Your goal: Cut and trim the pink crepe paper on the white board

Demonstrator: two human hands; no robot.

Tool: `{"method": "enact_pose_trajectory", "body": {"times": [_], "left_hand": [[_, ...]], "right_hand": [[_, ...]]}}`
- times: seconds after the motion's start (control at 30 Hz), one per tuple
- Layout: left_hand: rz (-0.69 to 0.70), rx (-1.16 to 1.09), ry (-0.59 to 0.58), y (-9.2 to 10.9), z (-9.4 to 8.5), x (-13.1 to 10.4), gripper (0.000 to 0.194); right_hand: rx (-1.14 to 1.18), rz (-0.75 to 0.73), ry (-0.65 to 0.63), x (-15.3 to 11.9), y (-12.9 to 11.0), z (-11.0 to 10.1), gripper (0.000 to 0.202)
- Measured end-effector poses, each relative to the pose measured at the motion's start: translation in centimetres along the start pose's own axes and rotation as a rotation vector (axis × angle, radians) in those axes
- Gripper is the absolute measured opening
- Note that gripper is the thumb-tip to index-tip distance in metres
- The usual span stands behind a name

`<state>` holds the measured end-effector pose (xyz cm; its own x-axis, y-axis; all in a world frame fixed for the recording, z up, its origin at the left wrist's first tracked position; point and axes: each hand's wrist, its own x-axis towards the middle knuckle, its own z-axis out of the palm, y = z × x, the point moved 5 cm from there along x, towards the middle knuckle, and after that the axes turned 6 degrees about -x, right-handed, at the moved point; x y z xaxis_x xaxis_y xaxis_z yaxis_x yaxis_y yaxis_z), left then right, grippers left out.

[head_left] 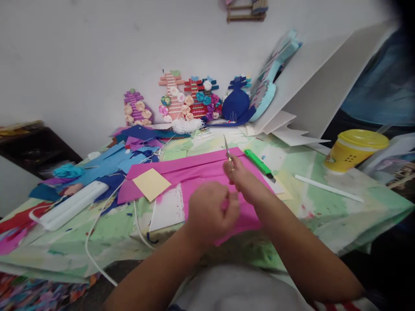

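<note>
My left hand (210, 211) is curled closed above the pink paper (207, 166); whether something small is pinched in it is hidden. In my right hand (241, 177) is a pair of small scissors (228, 155), with the blades pointing up and away from me. Under both hands the pink paper lies spread over a white sheet (167, 209). A pale yellow square (151, 184) rests on the paper's left part. Just right of the scissors, a green utility knife (259, 165) lies across the pink paper's right edge.
Blue paper scraps (103, 166) and a white power strip (76, 205) with cords lie left. Guitar-shaped decorations with paper flowers (194, 101) lean on the wall. A white stick (329, 188), a yellow-lidded cup (355, 151) and large white boards (311, 73) are right.
</note>
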<state>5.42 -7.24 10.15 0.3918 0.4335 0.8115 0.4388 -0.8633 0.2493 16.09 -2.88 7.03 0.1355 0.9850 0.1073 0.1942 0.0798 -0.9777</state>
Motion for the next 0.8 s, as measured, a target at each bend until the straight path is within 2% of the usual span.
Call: {"method": "enact_pose_trajectory", "body": {"times": [0.07, 0.13, 0.23, 0.3, 0.43, 0.6, 0.7, 0.8], "left_hand": [[-0.208, -0.102, 0.088, -1.7, -0.6, -0.5, 0.03], [-0.337, -0.168, 0.091, -2.4, -0.5, -0.8, 0.024], [-0.281, -0.155, 0.015, -1.9, 0.2, -0.4, 0.011], [-0.218, -0.111, -0.002, -1.5, 0.4, 0.0, 0.01], [-0.233, -0.134, 0.037, -1.8, 0.4, 0.3, 0.016], [-0.351, -0.189, 0.047, -2.9, 0.6, -0.1, 0.018], [-0.442, -0.213, 0.072, -3.7, 0.4, 0.1, 0.013], [-0.374, -0.104, 0.097, -3.7, -0.1, 1.1, 0.014]], "right_hand": [[0.384, 0.053, -0.089, 0.0, -0.3, 0.1, 0.068], [0.727, 0.08, -0.221, -0.1, -0.9, 0.7, 0.071], [0.981, 0.097, -0.402, -0.4, -1.5, 1.5, 0.074], [1.046, 0.086, -0.443, -0.5, -1.5, 1.5, 0.074], [1.001, -0.008, -0.428, -0.7, -1.4, 1.2, 0.078], [0.653, -0.092, -0.251, -0.8, -1.3, 0.8, 0.088], [0.468, -0.116, -0.204, -0.8, -1.3, 0.7, 0.093], [0.417, -0.125, -0.232, -0.8, -1.2, 1.1, 0.096]]}}
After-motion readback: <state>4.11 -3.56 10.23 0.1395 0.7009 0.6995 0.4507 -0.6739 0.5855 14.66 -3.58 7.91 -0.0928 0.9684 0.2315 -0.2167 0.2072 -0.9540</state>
